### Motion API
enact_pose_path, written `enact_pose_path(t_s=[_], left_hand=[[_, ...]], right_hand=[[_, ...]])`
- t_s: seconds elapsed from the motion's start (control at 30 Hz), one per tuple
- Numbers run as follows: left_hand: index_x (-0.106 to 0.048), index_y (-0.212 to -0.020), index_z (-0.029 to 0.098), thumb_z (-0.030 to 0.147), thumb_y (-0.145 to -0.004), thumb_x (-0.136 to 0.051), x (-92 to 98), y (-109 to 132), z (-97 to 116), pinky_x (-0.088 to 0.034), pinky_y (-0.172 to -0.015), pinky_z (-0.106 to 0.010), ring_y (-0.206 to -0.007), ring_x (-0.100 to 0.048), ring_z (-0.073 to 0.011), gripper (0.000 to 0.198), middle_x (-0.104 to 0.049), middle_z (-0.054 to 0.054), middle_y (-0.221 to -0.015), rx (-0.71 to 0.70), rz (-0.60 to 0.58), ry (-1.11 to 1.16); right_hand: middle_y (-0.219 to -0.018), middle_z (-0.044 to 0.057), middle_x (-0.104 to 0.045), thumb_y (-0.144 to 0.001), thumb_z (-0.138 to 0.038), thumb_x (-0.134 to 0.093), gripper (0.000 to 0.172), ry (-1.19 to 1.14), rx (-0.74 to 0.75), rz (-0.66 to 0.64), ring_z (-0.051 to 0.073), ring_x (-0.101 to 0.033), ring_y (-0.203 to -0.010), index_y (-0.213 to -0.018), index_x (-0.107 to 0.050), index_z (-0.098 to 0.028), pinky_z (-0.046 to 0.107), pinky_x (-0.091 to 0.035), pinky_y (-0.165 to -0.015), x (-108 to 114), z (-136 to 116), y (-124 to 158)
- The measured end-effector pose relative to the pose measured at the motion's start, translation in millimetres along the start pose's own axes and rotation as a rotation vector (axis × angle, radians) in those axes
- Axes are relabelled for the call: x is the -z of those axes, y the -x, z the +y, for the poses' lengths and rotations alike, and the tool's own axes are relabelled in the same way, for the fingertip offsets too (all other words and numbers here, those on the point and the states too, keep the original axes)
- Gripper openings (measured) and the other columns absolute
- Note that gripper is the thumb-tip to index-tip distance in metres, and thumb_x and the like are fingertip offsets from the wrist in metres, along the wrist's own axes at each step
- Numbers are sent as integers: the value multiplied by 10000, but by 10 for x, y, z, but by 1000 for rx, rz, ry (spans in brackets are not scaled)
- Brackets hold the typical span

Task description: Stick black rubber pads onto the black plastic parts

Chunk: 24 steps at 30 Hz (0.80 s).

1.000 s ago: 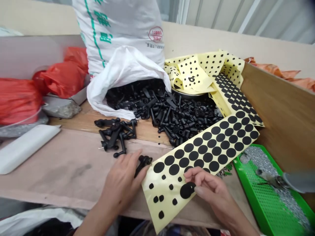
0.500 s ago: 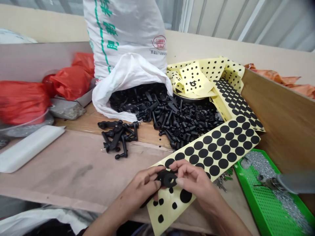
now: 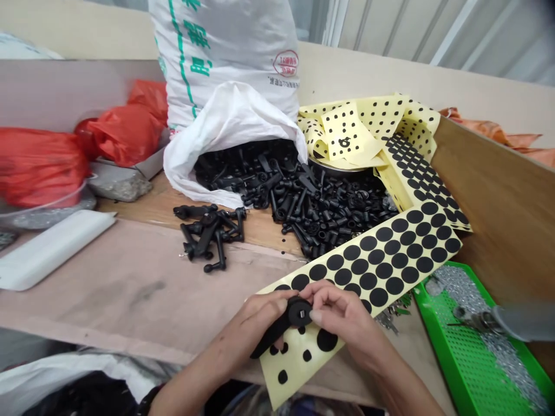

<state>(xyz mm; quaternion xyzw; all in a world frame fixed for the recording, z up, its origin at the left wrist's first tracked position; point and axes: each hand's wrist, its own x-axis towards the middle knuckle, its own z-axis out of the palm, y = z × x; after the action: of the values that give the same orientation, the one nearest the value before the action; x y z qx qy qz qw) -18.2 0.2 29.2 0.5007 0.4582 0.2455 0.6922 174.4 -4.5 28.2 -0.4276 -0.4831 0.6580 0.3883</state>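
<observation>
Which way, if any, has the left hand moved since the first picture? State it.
Yes: the left hand has moved rightward, away from the small pile of black parts, toward the right hand.

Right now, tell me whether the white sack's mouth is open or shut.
Open: the white sack gapes at the front, with black parts visible inside and spread out before it.

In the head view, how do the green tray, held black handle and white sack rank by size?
1. White sack, cut off at the top
2. Green tray, cut off by the frame
3. Black handle, partly covered
</observation>
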Motion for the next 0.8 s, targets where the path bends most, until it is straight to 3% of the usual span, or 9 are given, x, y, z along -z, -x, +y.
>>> enact_pose_path(t_s=[0.2, 0.5, 0.8], left_hand=[[-658, -1052, 180, 448, -888, -393, 17, 6, -25, -360, -507, -201, -535, -496, -121, 410, -562, 23, -536, -8, -2, -76], [-635, -1139, 207, 415, -899, -372, 31, 7, -34, -428, -544, -201, -567, -541, -114, 412, -658, -17, -817, -16, -48, -43], [-676, -1065, 175, 362, -815, -508, -12, 18, 23, -426, -486, -183, -534, -474, -90, 354, -564, 12, -715, -11, -45, -30]], right_hand=[[-977, 61, -537, -683, -214, -654, 114, 59, -19, -10, 170, -529, -853, -643, -555, -175, 266, -433, -702, -17, -32, -8], [-953, 57, -542, -669, -191, -643, 119, 139, -32, -38, 181, -545, -856, -621, -535, -177, 300, -454, -750, -29, -60, -12], [-907, 49, -546, -676, -138, -592, 109, 229, 3, -55, 169, -551, -839, -607, -519, -179, 285, -465, -735, -31, -58, -37]])
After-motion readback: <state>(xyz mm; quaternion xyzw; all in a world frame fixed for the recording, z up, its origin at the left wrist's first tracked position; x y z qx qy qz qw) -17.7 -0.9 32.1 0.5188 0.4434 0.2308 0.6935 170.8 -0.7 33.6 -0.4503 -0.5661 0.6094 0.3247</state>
